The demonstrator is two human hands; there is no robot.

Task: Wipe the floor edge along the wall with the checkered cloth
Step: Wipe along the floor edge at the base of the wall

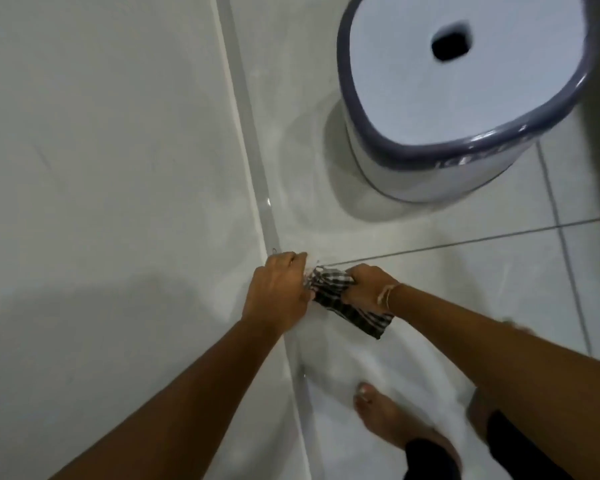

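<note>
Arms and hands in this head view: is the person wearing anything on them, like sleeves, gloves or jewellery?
No gloves or sleeves show: both forearms are bare. The right hand has a thin bangle and a pale string band at the wrist. The left hand and its wrist show nothing worn. The picture is too blurred to tell about rings.

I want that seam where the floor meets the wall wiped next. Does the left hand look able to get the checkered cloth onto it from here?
Probably yes. The left hand already sits over the floor edge, gripping the checkered cloth with the right hand; nothing lies between.
</note>
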